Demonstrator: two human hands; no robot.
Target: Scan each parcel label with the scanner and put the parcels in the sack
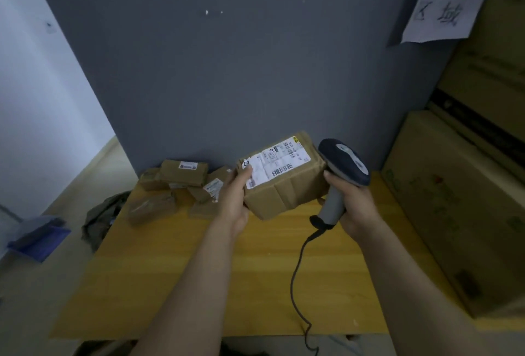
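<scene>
My left hand (237,193) grips a brown cardboard parcel (287,188) above the table, thumb on its white label (272,163), which faces up. My right hand (350,202) holds the grey and dark blue scanner (342,165) by its handle, head close to the parcel's right side. The scanner's black cable (297,279) trails down over the table's front edge. Several smaller brown parcels (181,182) lie piled at the back left of the table. A dull green sack (102,216) lies crumpled on the floor off the table's left edge.
The yellow wooden table (199,284) stands against a grey wall. Large cardboard boxes (454,207) are stacked along the right side. A blue bin (39,237) sits on the floor at left. A paper sign (451,0) hangs at top right.
</scene>
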